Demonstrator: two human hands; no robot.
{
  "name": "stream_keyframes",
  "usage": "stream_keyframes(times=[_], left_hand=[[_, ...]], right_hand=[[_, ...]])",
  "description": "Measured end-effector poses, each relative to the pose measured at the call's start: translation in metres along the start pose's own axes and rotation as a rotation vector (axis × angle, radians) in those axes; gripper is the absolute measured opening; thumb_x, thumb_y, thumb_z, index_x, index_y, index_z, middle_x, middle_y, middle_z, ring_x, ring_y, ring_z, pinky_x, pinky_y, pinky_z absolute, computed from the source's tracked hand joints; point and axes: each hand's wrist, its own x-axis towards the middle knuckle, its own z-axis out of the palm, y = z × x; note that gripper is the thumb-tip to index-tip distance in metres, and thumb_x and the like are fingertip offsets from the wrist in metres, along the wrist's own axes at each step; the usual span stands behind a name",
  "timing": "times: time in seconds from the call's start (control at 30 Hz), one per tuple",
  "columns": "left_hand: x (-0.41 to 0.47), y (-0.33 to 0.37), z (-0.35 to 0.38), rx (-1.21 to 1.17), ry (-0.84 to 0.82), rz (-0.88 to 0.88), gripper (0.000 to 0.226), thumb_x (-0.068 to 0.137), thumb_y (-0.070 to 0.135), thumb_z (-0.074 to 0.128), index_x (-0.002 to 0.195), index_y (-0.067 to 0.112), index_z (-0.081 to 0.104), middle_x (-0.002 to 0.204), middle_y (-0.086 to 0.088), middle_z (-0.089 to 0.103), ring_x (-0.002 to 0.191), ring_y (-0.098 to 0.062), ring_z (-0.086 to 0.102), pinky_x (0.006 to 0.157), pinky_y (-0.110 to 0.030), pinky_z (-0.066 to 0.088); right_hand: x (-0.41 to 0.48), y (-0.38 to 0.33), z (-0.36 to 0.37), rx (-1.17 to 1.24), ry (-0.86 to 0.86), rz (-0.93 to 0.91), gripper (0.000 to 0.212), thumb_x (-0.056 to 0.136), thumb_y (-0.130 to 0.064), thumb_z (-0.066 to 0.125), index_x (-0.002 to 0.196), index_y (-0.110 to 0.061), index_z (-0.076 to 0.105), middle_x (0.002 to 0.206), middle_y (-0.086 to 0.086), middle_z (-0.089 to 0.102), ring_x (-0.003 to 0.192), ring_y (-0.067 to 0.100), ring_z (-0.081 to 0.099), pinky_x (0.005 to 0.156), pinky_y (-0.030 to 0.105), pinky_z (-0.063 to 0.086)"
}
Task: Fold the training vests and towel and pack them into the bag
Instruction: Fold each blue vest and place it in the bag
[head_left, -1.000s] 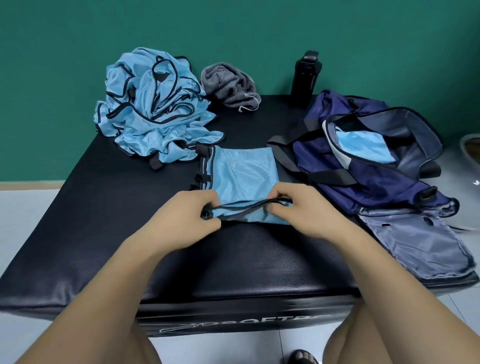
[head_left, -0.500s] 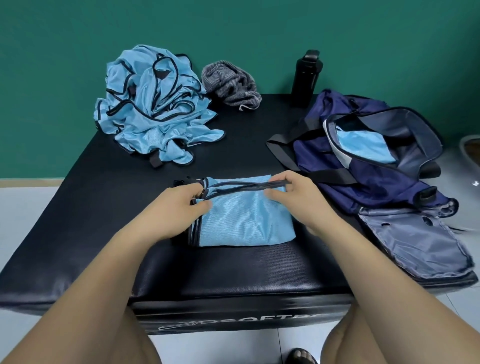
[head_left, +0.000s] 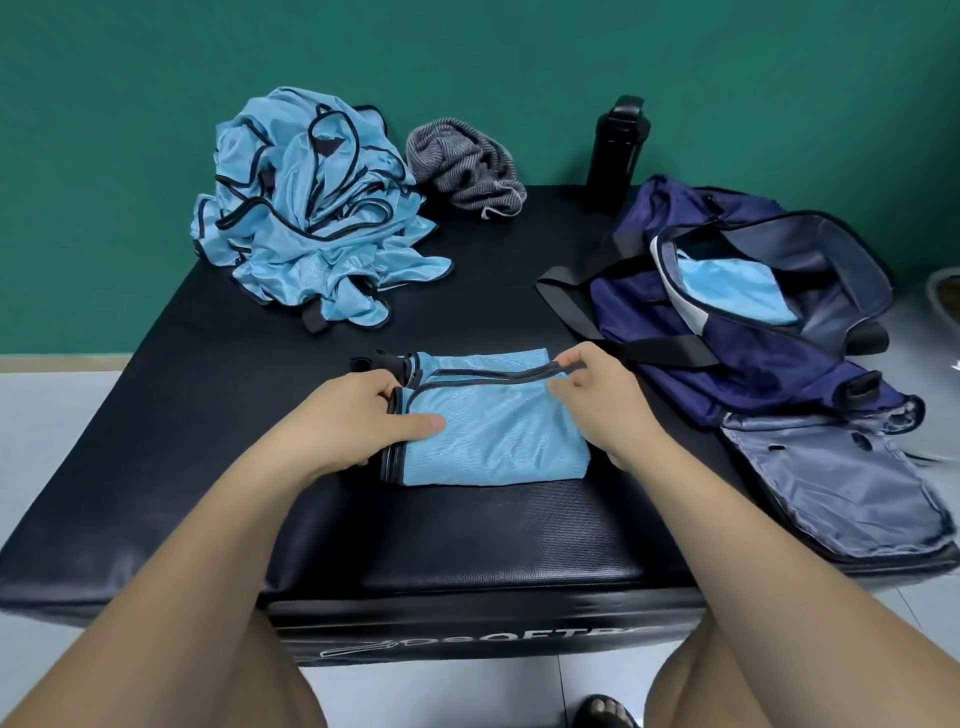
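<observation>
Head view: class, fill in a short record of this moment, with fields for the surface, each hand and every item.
surface: black padded mat
folded vest: light blue, flat, near middle of mat
left hand: grips the vest's left edge, thumb on top
right hand: pinches its black trim, top right
vest pile: crumpled, far left
towel: grey, bunched, right of the pile
bag: navy, open, at right, packed vest inside
bottle: black, upright, at the far edge
</observation>
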Motion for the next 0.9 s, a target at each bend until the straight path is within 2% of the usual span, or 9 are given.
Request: stream_keyframes(times=[0.13, 0.23, 0.37, 0.47, 0.53, 0.63, 0.73, 0.83, 0.9], left_hand=[[-0.001, -0.006, -0.003, 0.005, -0.085, -0.005, 0.063, 0.064, 0.052, 0.098, 0.106, 0.024, 0.062, 0.072, 0.007, 0.051, 0.057, -0.009, 0.051, 0.056, -0.029, 0.050], [0.002, -0.005, 0.000, 0.108, -0.009, -0.008, 0.064, 0.062, 0.050, 0.100, 0.105, 0.029, 0.057, 0.080, 0.003, 0.063, 0.060, -0.014, 0.058, 0.058, -0.035, 0.054], [0.003, -0.003, 0.004, 0.290, 0.084, -0.020, 0.069, 0.059, 0.057, 0.098, 0.103, 0.033, 0.050, 0.092, 0.002, 0.069, 0.081, -0.018, 0.067, 0.073, -0.041, 0.058], [-0.001, 0.002, 0.002, 0.336, 0.136, 0.004, 0.072, 0.061, 0.059, 0.096, 0.103, 0.032, 0.045, 0.092, 0.004, 0.065, 0.080, -0.015, 0.064, 0.068, -0.040, 0.055], [-0.005, 0.008, 0.002, 0.355, 0.247, 0.088, 0.071, 0.065, 0.058, 0.094, 0.109, 0.033, 0.044, 0.098, 0.012, 0.056, 0.082, -0.007, 0.057, 0.068, -0.037, 0.050], [-0.018, 0.024, 0.011, 0.348, 0.414, 0.315, 0.049, 0.081, 0.054, 0.084, 0.109, 0.034, 0.049, 0.099, 0.014, 0.048, 0.083, -0.005, 0.055, 0.070, -0.035, 0.050], [-0.029, 0.043, 0.034, 0.384, 0.332, 0.490, 0.030, 0.090, 0.051, 0.074, 0.108, 0.036, 0.055, 0.097, 0.014, 0.052, 0.084, -0.004, 0.054, 0.073, -0.033, 0.049], [-0.034, 0.049, 0.062, 0.459, 0.143, 0.512, 0.031, 0.092, 0.053, 0.070, 0.116, 0.038, 0.057, 0.097, 0.015, 0.056, 0.089, -0.007, 0.056, 0.077, -0.032, 0.049], [-0.033, 0.049, 0.077, 0.502, 0.074, 0.538, 0.036, 0.091, 0.054, 0.070, 0.120, 0.038, 0.057, 0.101, 0.014, 0.055, 0.090, -0.009, 0.057, 0.079, -0.033, 0.050]], right_hand=[[0.001, 0.001, 0.005, -0.057, 0.015, -0.053, 0.016, 0.099, -0.029, 0.068, 0.114, -0.031, 0.063, 0.081, -0.003, 0.066, 0.072, 0.010, 0.058, 0.063, 0.024, 0.040], [0.001, -0.001, 0.006, -0.094, 0.038, -0.081, 0.017, 0.098, -0.030, 0.070, 0.114, -0.031, 0.064, 0.080, -0.002, 0.066, 0.074, 0.009, 0.060, 0.063, 0.024, 0.041], [-0.001, -0.003, 0.005, -0.169, 0.068, -0.084, 0.025, 0.093, -0.026, 0.075, 0.113, -0.031, 0.061, 0.077, -0.004, 0.064, 0.077, 0.012, 0.062, 0.069, 0.033, 0.052], [0.001, -0.001, 0.004, -0.287, 0.107, -0.132, 0.035, 0.089, -0.027, 0.078, 0.119, -0.031, 0.059, 0.090, -0.008, 0.060, 0.082, 0.009, 0.060, 0.074, 0.036, 0.053], [0.004, 0.000, 0.004, -0.330, 0.137, -0.174, 0.037, 0.089, -0.030, 0.078, 0.120, -0.031, 0.058, 0.105, -0.009, 0.054, 0.087, 0.011, 0.058, 0.077, 0.038, 0.054], [0.009, 0.002, 0.006, -0.328, 0.101, -0.275, 0.037, 0.092, -0.032, 0.076, 0.125, -0.031, 0.059, 0.118, -0.008, 0.051, 0.106, 0.016, 0.057, 0.089, 0.040, 0.054], [0.014, 0.002, 0.011, -0.327, -0.001, -0.325, 0.046, 0.094, -0.034, 0.074, 0.137, -0.029, 0.059, 0.131, -0.009, 0.055, 0.126, 0.017, 0.052, 0.105, 0.039, 0.047], [0.016, 0.002, 0.015, -0.331, -0.059, -0.324, 0.053, 0.096, -0.034, 0.072, 0.145, -0.029, 0.056, 0.145, -0.010, 0.055, 0.136, 0.016, 0.047, 0.115, 0.041, 0.039], [0.017, 0.001, 0.016, -0.345, -0.078, -0.316, 0.055, 0.097, -0.035, 0.071, 0.148, -0.029, 0.054, 0.149, -0.009, 0.054, 0.140, 0.016, 0.043, 0.118, 0.043, 0.035]])
